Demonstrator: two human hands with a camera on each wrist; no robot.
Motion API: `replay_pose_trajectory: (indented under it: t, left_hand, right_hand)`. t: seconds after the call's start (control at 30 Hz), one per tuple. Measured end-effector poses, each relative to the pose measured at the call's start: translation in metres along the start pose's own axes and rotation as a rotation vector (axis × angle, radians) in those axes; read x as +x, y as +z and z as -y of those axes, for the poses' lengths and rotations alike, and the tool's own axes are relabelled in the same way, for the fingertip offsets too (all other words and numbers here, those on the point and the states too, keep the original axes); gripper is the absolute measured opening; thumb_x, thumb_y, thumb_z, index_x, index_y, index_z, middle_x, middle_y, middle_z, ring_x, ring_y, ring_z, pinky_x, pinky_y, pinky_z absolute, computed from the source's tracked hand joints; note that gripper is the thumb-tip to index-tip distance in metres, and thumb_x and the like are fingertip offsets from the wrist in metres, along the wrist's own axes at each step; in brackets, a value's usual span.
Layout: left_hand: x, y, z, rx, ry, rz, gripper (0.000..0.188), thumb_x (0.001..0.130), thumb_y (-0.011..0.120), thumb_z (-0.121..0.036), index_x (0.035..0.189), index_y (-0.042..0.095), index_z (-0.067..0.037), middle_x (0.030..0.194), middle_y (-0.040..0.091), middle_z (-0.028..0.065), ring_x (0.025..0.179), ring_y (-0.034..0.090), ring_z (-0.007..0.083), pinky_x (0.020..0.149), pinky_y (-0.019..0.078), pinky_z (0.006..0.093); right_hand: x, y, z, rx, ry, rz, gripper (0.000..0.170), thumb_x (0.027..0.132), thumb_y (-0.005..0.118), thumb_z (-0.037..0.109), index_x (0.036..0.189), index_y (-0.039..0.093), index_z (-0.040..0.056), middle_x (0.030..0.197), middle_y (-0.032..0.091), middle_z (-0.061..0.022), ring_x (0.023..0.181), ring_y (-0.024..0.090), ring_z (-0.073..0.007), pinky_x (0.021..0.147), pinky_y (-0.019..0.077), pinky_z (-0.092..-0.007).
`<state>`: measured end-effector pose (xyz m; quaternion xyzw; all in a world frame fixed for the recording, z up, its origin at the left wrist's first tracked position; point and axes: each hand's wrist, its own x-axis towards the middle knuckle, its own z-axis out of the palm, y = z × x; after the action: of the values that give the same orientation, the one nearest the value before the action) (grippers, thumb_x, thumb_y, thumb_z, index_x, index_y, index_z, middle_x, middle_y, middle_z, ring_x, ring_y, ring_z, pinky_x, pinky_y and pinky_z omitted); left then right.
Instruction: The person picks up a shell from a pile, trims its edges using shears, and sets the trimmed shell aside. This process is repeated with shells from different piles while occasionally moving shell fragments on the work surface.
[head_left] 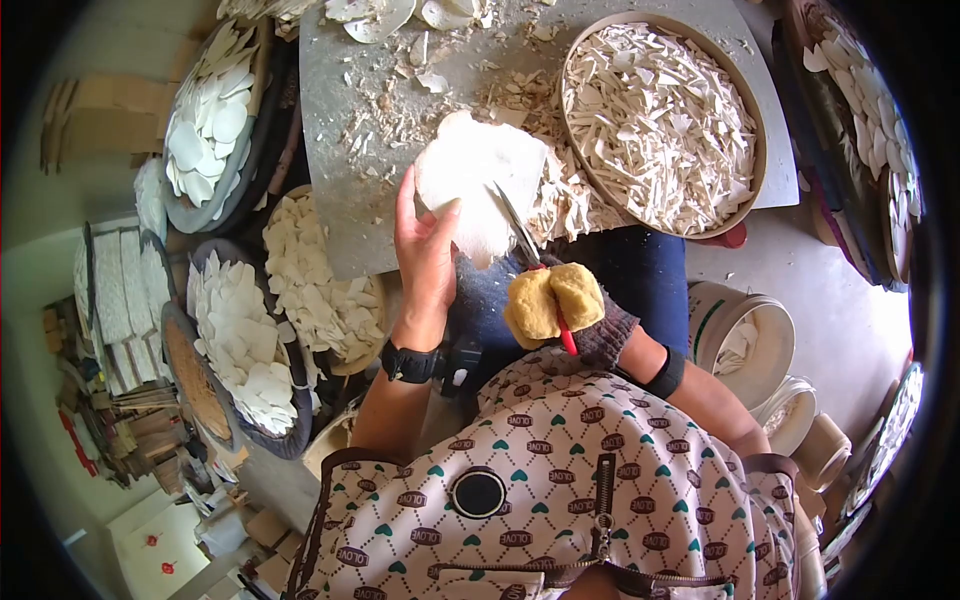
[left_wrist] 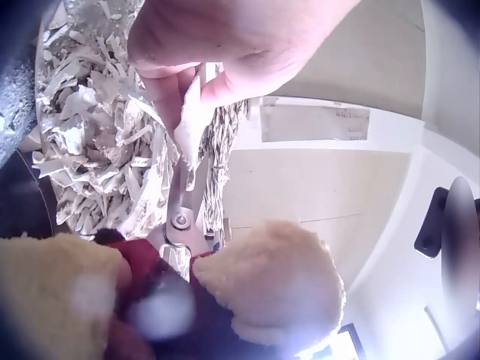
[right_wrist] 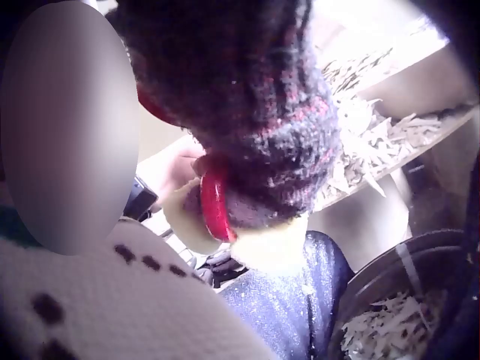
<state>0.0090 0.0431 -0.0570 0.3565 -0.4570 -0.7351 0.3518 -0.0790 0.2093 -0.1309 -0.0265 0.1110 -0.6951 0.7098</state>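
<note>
My left hand (head_left: 425,255) pinches a thin white irregular slice (head_left: 475,175) by its lower left edge, over the near edge of the metal table. In the left wrist view the slice (left_wrist: 192,124) appears edge-on between thumb and fingers. A dark knitted fingerless glove (right_wrist: 262,142) covers my right hand (head_left: 610,335), which grips scissors (head_left: 513,218) with red handles. Yellow foam padding (head_left: 555,303) wraps the handles and hides most of the fingers. The blades overlap the slice's right part in the head view; in the left wrist view their pivot (left_wrist: 181,218) sits just below it.
A round tray (head_left: 760,130) heaped with white strips stands on the metal table (head_left: 350,235), among loose scraps (head_left: 570,205). Baskets of white slices (head_left: 240,340) crowd the left side. Buckets (head_left: 705,320) stand on the floor to the right. A patterned apron (head_left: 560,450) covers the lap.
</note>
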Motion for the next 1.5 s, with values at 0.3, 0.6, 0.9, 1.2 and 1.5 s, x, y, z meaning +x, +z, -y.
replay_pose_trajectory:
  t: [0.3,0.6,0.9,1.2,1.5]
  left_hand:
    - [0.016,-0.001,-0.022,0.104,-0.115,0.122,0.063,0.082,0.050,0.002,0.136,0.019,-0.008,0.112,0.053,0.0153,0.097,0.056,0.0213,0.081,0.0484,0.0345]
    - [0.023,-0.003,-0.024,0.062,-0.120,0.120,0.066,0.081,0.053,0.000,0.136,0.018,-0.005,0.104,0.058,0.0148,0.088,0.060,0.0185,0.075,0.0504,0.0305]
    - [0.019,0.001,-0.035,0.069,-0.232,0.167,0.068,0.079,0.054,0.001,0.136,0.018,-0.007,0.105,0.057,0.0139,0.089,0.059,0.0170,0.076,0.0493,0.0295]
    - [0.016,-0.003,-0.037,0.104,-0.235,0.176,0.066,0.079,0.054,0.003,0.136,0.022,-0.008,0.103,0.058,0.0125,0.085,0.059,0.0129,0.073,0.0484,0.0253]
    - [0.001,-0.012,-0.047,0.271,-0.267,0.382,0.064,0.080,0.054,0.002,0.136,0.023,-0.005,0.100,0.060,0.0120,0.085,0.058,0.0121,0.076,0.0463,0.0238]
  right_hand:
    - [0.013,0.029,0.019,-0.540,-0.109,-0.019,0.023,0.085,0.055,0.013,0.103,0.054,-0.0023,0.100,0.059,-0.0094,0.091,0.059,-0.0173,0.082,0.0481,-0.0297]
    - [0.027,0.031,0.027,-0.892,-0.182,0.109,0.027,0.083,0.058,0.010,0.107,0.049,0.0029,0.103,0.056,-0.0065,0.095,0.056,-0.0141,0.087,0.0449,-0.0287]
    - [0.036,0.033,0.037,-1.487,-0.292,0.079,0.025,0.086,0.054,0.014,0.108,0.049,0.0030,0.102,0.056,-0.0057,0.094,0.055,-0.0132,0.086,0.0437,-0.0267]
    - [0.039,0.028,0.034,-1.133,-0.164,0.035,0.023,0.084,0.054,0.010,0.107,0.051,0.0053,0.101,0.057,-0.0077,0.094,0.055,-0.0183,0.085,0.0434,-0.0279]
    - [0.032,0.026,0.033,-1.209,-0.276,0.078,0.025,0.083,0.056,0.009,0.107,0.053,0.0033,0.104,0.057,-0.0098,0.095,0.056,-0.0199,0.086,0.0435,-0.0301]
